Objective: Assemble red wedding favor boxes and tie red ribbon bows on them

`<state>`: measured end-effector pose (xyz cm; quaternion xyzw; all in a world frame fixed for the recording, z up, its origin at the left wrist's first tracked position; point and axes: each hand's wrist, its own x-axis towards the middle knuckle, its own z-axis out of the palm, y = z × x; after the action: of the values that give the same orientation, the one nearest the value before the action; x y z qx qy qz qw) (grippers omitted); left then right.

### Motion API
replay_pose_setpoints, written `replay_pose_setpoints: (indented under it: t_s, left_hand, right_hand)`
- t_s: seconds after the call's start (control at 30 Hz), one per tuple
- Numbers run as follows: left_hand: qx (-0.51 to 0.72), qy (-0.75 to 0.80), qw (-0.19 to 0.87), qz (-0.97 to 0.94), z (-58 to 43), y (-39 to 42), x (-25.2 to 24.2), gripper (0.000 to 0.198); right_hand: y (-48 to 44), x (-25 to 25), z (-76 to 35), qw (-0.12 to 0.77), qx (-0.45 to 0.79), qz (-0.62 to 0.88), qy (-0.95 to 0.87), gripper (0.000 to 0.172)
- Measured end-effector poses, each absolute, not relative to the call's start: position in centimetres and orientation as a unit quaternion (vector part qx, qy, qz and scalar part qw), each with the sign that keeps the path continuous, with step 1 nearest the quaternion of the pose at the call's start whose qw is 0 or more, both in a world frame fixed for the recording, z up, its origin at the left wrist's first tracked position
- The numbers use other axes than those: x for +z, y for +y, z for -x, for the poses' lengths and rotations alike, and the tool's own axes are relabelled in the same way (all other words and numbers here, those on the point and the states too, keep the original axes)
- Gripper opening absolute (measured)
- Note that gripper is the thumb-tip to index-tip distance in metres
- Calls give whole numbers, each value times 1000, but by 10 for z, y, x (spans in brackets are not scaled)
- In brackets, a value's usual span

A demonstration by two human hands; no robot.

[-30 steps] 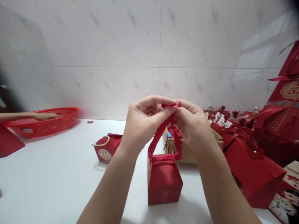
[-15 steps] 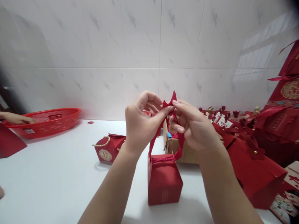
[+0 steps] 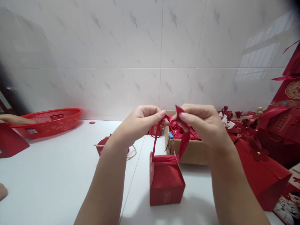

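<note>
A small red gift box (image 3: 167, 187) stands upright on the white table in front of me. A red ribbon (image 3: 184, 144) runs through its top, and both its ends rise above the box. My left hand (image 3: 146, 123) pinches one end between thumb and fingers. The other end is pinched in my right hand (image 3: 199, 120), its pointed tip sticking up past the thumb. Between the fingertips the ribbon strands meet, but I cannot tell whether they are knotted.
Behind the box stands a cardboard box (image 3: 191, 153) of red ribbons. Left of it lies a red box with gold cord (image 3: 100, 147), partly behind my forearm. A co-worker's hand (image 3: 17, 119) reaches into a red basket (image 3: 58, 128). Red gift boxes (image 3: 260, 172) crowd the right.
My hands have moved down and apart, drawing the ribbon ends outward. The gift box has stayed about where it was. The co-worker's hand remains at the basket.
</note>
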<state>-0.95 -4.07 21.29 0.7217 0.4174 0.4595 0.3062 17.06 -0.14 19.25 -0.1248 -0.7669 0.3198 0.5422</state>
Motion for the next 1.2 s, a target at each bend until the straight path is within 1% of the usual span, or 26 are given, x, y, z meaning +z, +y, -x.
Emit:
replay_pose_setpoints:
  t_s: [0.13, 0.23, 0.37, 0.5, 0.67, 0.83, 0.9, 1.07, 1.13, 1.2]
  left_hand:
    - [472, 419, 322, -706, 11, -37, 213, 23]
    - [474, 421, 325, -702, 11, -37, 214, 20]
    - [489, 415, 344, -686, 7, -38, 217, 16]
    - [485, 428, 330, -688, 5, -39, 215, 9]
    - [495, 415, 305, -699, 8, -37, 212, 3]
    - [520, 401, 284, -699, 9, -36, 211, 7]
    - [525, 401, 276, -699, 9, -37, 210, 7]
    - [527, 398, 265, -703, 11, -38, 209, 11]
    - [539, 397, 246, -701, 11, -37, 209, 13]
    - [563, 406, 202, -691, 12, -34, 207, 13]
  right_hand:
    - [-3, 190, -170, 528, 118, 176, -822, 18]
    - [1, 187, -165, 534, 30, 186, -824, 17]
    - [4, 185, -162, 545, 5, 195, -816, 17]
    - [3, 185, -161, 541, 15, 202, -817, 20]
    - [3, 186, -160, 544, 58, 191, -815, 20]
    - [8, 184, -161, 552, 187, 187, -791, 18]
    - [10, 183, -162, 550, 219, 184, -785, 18]
    - [13, 183, -164, 524, 320, 142, -776, 16]
    - [15, 181, -164, 519, 372, 127, -759, 16]
    - [17, 176, -164, 547, 420, 129, -713, 15]
